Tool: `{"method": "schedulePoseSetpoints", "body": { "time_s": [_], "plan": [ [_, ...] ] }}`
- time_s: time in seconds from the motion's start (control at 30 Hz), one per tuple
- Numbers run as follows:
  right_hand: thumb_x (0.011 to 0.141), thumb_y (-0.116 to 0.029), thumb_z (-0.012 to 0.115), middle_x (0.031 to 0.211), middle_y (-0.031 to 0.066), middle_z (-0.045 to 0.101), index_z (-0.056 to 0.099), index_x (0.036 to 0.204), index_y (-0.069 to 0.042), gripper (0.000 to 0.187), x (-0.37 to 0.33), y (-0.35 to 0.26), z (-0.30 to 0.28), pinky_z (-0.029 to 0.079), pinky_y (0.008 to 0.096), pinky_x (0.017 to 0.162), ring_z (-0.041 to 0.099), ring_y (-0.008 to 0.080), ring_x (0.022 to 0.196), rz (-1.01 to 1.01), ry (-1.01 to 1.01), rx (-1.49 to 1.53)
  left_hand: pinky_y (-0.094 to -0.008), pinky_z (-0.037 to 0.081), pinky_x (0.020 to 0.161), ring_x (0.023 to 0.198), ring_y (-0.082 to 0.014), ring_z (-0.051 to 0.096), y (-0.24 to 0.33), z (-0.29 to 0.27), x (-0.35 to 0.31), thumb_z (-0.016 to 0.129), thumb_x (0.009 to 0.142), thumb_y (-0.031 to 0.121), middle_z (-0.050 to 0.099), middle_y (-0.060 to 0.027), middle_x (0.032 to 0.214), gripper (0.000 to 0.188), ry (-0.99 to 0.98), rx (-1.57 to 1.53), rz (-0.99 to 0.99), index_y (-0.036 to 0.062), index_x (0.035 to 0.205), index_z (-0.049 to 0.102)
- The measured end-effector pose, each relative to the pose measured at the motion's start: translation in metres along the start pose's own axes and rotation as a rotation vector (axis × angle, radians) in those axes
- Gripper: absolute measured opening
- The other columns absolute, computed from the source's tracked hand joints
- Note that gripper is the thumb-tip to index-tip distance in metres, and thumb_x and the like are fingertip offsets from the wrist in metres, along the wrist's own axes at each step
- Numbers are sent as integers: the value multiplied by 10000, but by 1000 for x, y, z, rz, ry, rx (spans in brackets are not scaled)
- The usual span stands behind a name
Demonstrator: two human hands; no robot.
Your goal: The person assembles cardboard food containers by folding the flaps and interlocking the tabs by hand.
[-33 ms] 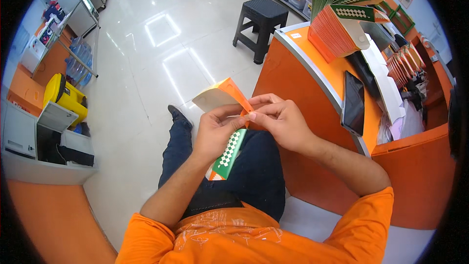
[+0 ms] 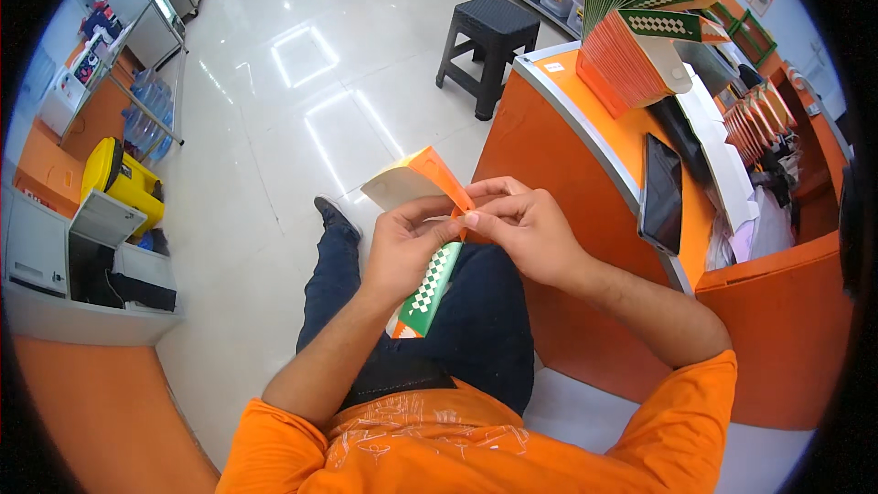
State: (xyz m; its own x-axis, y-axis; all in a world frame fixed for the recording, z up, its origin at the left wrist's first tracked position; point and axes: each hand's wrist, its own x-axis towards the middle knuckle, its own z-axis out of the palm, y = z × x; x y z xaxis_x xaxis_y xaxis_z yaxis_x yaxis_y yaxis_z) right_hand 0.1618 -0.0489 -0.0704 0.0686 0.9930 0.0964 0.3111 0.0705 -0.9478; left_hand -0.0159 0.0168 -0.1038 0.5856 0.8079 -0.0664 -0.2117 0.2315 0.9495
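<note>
The carton (image 2: 430, 291) sits at the middle of the frame, between and across the two hands: its pale, orange-edged flap sticks out above the left hand, and its green, white-checked panel hangs slanting below the fingers, over the dark trousers (image 2: 480, 311). The left hand (image 2: 399, 245) is mostly closed, fingers curled behind the carton and thumb reaching in toward its orange middle. Just beside it, the right hand (image 2: 532, 230) pinches the orange edge between thumb and forefinger, its other fingers loosely bent. The left forearm (image 2: 334, 348) slants up from the lower left toward the centre; the right forearm (image 2: 631, 297) slants up leftward from the lower right, elbow bent, before the orange counter (image 2: 549, 155).
</note>
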Motion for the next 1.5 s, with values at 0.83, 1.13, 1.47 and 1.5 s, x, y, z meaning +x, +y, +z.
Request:
{"method": "schedulePoseSetpoints", "body": {
  "time_s": [0.83, 1.13, 1.47, 1.5],
  "plan": [
    [800, -100, 741, 953, 138, 733, 636, 721, 15, 175, 11, -2, -15, 532, 276, 679, 674, 133, 767, 36, 96, -131, -291, 511, 896, 1074, -165, 623, 28, 15, -14, 645, 969, 190, 646, -84, 1157, 411, -108, -139, -117, -10, 1312, 536],
    [817, -152, 777, 757, 51, 676, 631, 748, -48, 192, 44, 9, -66, 492, 238, 620, 632, 100, 685, 347, 29, -128, -426, 421, 1037, 1245, -353, 512, 103, -30, -40, 573, 721, -145, 587, -144, 1277, 470, -65, 1219, 717, 98, 1100, 711],
    [848, -170, 784, 735, -6, 604, 586, 773, -65, 237, 39, 10, -62, 459, 195, 567, 576, 40, 650, 414, -189, 41, -503, 335, 1092, 1315, -352, 445, 86, -37, -32, 804, 665, 65, 572, -86, 1313, 332, -122, 1344, 728, 155, 976, 728],
    [850, -167, 782, 743, -5, 609, 587, 774, -63, 234, 39, 10, -60, 463, 196, 577, 579, 40, 658, 439, -195, 47, -514, 325, 1092, 1311, -342, 454, 86, -36, -31, 804, 668, 69, 579, -74, 1304, 301, -169, 1353, 716, 154, 947, 729]
  ]
}}
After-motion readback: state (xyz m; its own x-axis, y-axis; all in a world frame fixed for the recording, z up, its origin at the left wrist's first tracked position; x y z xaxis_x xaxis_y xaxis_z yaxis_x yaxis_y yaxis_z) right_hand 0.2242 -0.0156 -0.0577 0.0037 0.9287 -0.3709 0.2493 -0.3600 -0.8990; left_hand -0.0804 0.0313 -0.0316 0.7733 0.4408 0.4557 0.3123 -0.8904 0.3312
